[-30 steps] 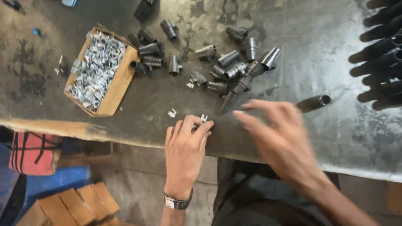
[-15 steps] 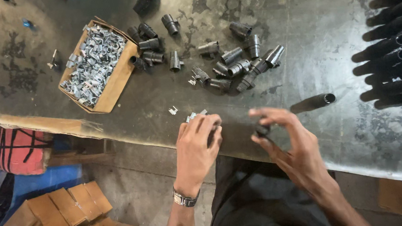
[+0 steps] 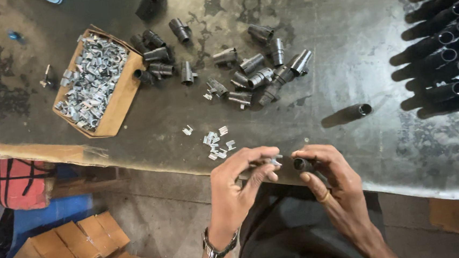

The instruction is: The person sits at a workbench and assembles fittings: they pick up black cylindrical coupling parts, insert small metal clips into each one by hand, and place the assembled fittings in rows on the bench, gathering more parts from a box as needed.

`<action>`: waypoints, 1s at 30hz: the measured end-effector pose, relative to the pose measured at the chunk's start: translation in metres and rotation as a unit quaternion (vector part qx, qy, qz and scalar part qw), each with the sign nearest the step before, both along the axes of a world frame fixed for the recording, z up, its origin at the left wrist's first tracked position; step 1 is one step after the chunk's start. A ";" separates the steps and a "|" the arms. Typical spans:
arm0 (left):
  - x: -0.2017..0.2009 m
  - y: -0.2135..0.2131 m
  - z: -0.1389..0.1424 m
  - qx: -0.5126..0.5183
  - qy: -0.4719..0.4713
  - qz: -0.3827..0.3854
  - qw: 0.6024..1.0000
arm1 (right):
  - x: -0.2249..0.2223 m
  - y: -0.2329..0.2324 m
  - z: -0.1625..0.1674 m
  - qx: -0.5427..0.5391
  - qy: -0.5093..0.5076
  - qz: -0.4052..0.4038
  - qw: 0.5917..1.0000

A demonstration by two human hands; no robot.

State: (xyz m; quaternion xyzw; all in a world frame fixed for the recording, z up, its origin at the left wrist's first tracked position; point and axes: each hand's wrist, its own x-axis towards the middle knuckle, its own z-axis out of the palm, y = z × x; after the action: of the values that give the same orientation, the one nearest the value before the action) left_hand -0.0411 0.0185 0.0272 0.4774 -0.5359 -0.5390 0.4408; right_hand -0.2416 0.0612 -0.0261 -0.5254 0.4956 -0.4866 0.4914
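My left hand [image 3: 239, 185] pinches a small silver metal clip [image 3: 273, 162] at the near edge of a worn metal table [image 3: 339, 8]. My right hand [image 3: 327, 178] grips a short black tube [image 3: 301, 165], its open end facing the clip. The two hands are close together, fingertips almost meeting. Just beyond the left hand lies a small scatter of silver clips [image 3: 215, 142] on the table.
An open cardboard box [image 3: 121, 96] of silver clips sits at the left. Several loose black tubes [image 3: 241, 71] lie mid-table, one apart [image 3: 347, 114]. Longer black tubes [image 3: 444, 44] are stacked at the right. Small cardboard boxes [image 3: 71, 253] rest on the floor lower left.
Both hands have drawn back from the table surface to its near edge. The left picked up a clip, the right took a black tube, and they came together.
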 end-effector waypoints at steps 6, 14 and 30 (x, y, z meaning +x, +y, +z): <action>-0.010 -0.002 0.015 -0.096 -0.157 -0.032 0.982 | -0.003 -0.002 0.009 0.003 0.005 -0.030 1.000; -0.018 -0.006 0.024 -0.129 -0.173 -0.113 0.970 | -0.008 0.000 0.005 0.008 -0.043 -0.037 0.998; -0.036 -0.006 0.023 -0.147 -0.240 -0.146 0.948 | -0.008 -0.005 0.005 -0.067 0.111 -0.106 0.986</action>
State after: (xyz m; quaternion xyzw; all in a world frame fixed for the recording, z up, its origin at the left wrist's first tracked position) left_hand -0.0767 0.0123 0.0498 0.4387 -0.7632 -0.3824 0.2807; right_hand -0.2497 0.0562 -0.0209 -0.5523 0.5662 -0.5066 0.3431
